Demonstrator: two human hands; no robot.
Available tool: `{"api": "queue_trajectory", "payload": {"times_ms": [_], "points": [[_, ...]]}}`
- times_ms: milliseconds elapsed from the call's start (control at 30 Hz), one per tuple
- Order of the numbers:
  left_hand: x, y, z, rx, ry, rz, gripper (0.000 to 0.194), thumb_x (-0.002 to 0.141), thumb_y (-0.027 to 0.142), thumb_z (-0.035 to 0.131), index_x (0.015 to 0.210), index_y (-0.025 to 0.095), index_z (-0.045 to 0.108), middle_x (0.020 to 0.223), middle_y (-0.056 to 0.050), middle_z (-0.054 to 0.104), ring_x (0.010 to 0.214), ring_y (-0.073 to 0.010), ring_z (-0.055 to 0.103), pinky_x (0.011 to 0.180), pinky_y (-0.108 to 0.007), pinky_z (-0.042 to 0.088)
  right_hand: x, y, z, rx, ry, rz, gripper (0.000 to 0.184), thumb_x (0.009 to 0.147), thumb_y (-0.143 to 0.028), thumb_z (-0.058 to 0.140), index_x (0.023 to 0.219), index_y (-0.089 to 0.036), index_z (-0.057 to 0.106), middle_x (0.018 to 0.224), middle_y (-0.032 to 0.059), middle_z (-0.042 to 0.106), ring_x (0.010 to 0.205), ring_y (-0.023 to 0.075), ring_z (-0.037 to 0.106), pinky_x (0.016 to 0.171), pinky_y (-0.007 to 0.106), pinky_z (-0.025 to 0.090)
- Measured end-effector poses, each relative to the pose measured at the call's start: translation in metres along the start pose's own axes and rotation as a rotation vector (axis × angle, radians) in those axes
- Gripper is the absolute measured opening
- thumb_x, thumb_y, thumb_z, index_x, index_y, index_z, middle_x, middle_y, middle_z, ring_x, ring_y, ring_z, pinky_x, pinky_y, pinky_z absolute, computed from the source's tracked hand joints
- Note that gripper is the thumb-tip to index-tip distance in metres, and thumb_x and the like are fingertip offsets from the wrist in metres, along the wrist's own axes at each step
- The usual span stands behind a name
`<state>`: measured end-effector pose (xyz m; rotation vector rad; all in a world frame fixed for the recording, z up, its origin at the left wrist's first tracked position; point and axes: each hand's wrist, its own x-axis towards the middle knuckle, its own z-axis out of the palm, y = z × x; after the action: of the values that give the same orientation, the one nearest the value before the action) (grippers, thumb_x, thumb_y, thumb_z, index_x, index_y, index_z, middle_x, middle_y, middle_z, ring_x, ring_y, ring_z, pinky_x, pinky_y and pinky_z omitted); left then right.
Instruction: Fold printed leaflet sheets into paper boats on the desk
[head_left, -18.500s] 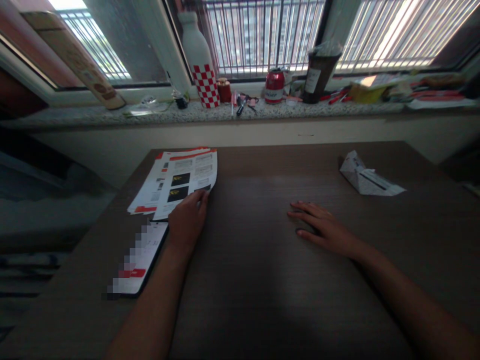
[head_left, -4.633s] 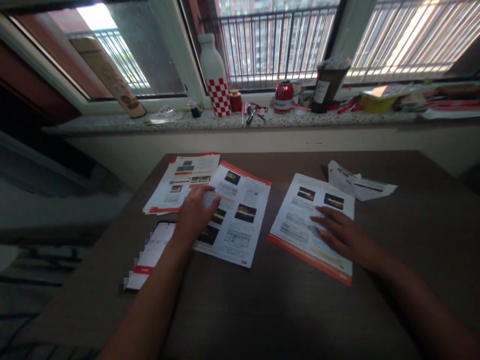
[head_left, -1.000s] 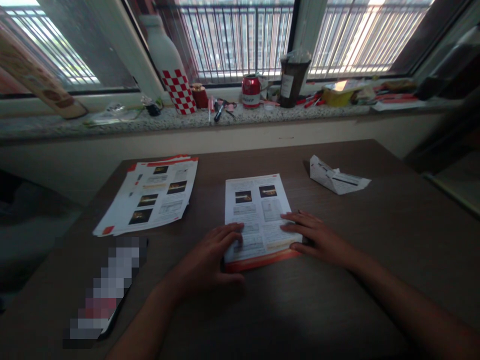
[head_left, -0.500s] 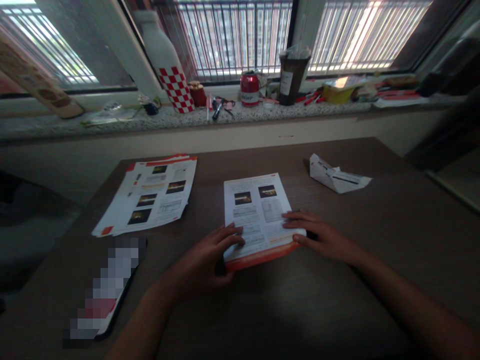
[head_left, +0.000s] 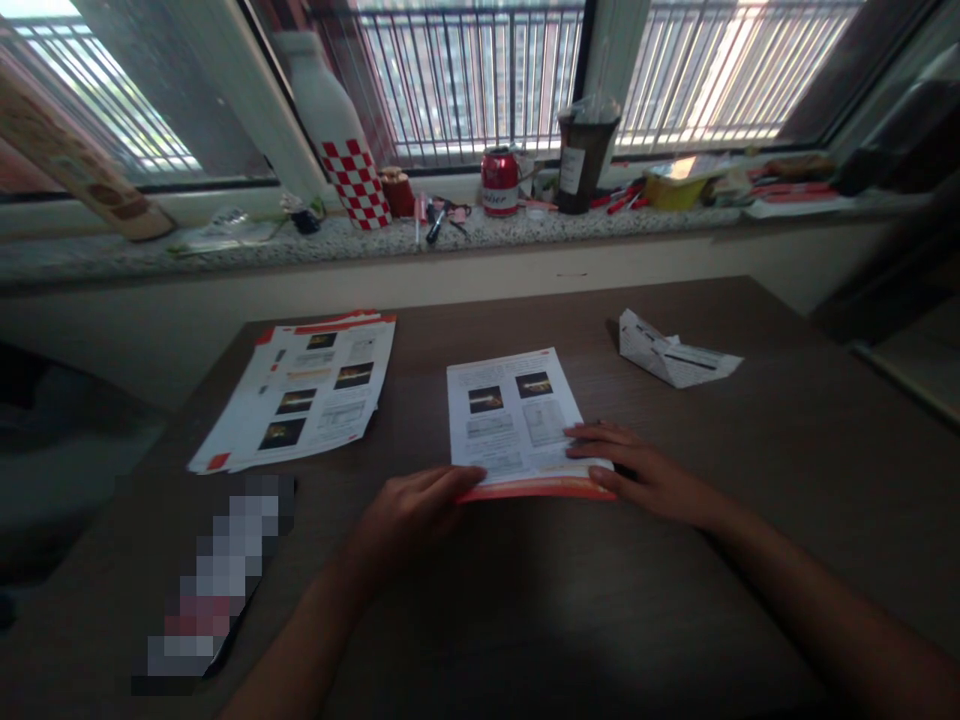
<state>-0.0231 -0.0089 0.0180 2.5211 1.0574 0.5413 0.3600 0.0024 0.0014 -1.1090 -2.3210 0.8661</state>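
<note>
A printed sheet of paper with small dark photos and text blocks lies before me; its near edge, banded orange-red, is raised and bent. My left hand is closed on the near left corner, thumb on top, the other fingers curled and partly hidden below. At the right edge, my right hand has its fingers resting on the print and its thumb at the curled near corner, holding the paper there.
A stack of similar printed sheets lies on the table at left, with a blurred-out phone nearer me. A folded paper piece stands at right. Along the windowsill are a checkered bottle, a red can and a dark drink cup.
My left hand has shifted its grip to the near left corner, its fingers drawn off the print. The paper's near left edge has moved away from me. My right hand stays about where it was.
</note>
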Motion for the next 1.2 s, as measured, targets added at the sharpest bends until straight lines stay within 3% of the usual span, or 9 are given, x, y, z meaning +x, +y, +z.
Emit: {"api": "queue_trajectory", "payload": {"times_ms": [200, 300, 433, 667, 867, 1000, 1200], "points": [[0.004, -0.003, 0.003, -0.067, 0.000, -0.094, 0.022, 0.106, 0.027, 0.051, 0.117, 0.024, 0.070, 0.108, -0.004, 0.080, 0.090, -0.0210, 0.079, 0.077, -0.034, 0.065, -0.006, 0.005, -0.004, 0.072, -0.016, -0.062, 0.053, 0.106, -0.059, 0.048, 0.154, -0.037, 0.053, 0.159, 0.0051, 0.054, 0.151, 0.0327, 0.044, 0.128, 0.067, 0.022], [0.006, -0.001, 0.004, -0.133, 0.035, -0.163, 0.019, 0.105, 0.028, 0.053, 0.114, 0.024, 0.070, 0.107, -0.003, 0.080, 0.088, -0.0198, 0.079, 0.078, -0.032, 0.064, -0.009, 0.004, -0.004, 0.098, 0.043, -0.036, 0.055, 0.102, -0.060, 0.057, 0.151, -0.034, 0.055, 0.156, 0.0079, 0.056, 0.148, 0.0336, 0.048, 0.123, 0.063, 0.036], [0.010, 0.003, 0.002, -0.228, 0.023, -0.288, 0.017, 0.103, 0.032, 0.057, 0.108, 0.024, 0.072, 0.103, -0.002, 0.081, 0.083, -0.0192, 0.077, 0.073, -0.030, 0.063, -0.009, -0.005, -0.003, 0.085, 0.115, 0.061, 0.036, 0.104, -0.045, 0.058, 0.136, -0.029, 0.064, 0.136, 0.0093, 0.070, 0.123, 0.0297, 0.067, 0.104, 0.050, 0.056], [0.016, 0.003, 0.002, -0.320, -0.012, -0.423, 0.026, 0.105, 0.042, 0.056, 0.113, 0.025, 0.073, 0.095, -0.003, 0.080, 0.074, -0.0196, 0.074, 0.065, -0.030, 0.060, -0.001, -0.016, -0.004, 0.101, 0.177, 0.211, 0.030, 0.106, -0.048, 0.053, 0.116, -0.026, 0.070, 0.106, 0.0075, 0.078, 0.093, 0.0259, 0.074, 0.080, 0.041, 0.060], [0.026, -0.001, 0.001, -0.382, -0.039, -0.446, 0.032, 0.105, 0.047, 0.055, 0.115, 0.024, 0.074, 0.103, -0.004, 0.080, 0.085, -0.0234, 0.076, 0.074, -0.034, 0.062, 0.020, -0.015, -0.010, -0.041, 0.249, 0.214, 0.031, 0.104, -0.050, 0.054, 0.098, -0.023, 0.068, 0.094, 0.0068, 0.075, 0.083, 0.0243, 0.070, 0.073, 0.039, 0.055], [0.033, -0.004, 0.000, -0.291, -0.023, -0.399, 0.030, 0.105, 0.044, 0.053, 0.111, 0.023, 0.074, 0.101, -0.005, 0.078, 0.085, -0.0237, 0.074, 0.077, -0.037, 0.062, 0.032, -0.008, -0.009, -0.073, 0.220, 0.199, 0.028, 0.105, -0.046, 0.052, 0.097, -0.022, 0.066, 0.092, 0.0071, 0.073, 0.080, 0.0233, 0.068, 0.070, 0.037, 0.053], [0.044, -0.016, 0.006, -0.064, 0.083, -0.248, 0.027, 0.102, 0.038, 0.054, 0.108, 0.020, 0.073, 0.143, -0.014, 0.063, 0.128, -0.0312, 0.063, 0.109, -0.049, 0.052, 0.044, 0.002, -0.007, -0.163, 0.237, 0.175, 0.025, 0.104, -0.043, 0.053, 0.098, -0.023, 0.067, 0.090, 0.0071, 0.073, 0.077, 0.0231, 0.067, 0.068, 0.037, 0.051]]}}
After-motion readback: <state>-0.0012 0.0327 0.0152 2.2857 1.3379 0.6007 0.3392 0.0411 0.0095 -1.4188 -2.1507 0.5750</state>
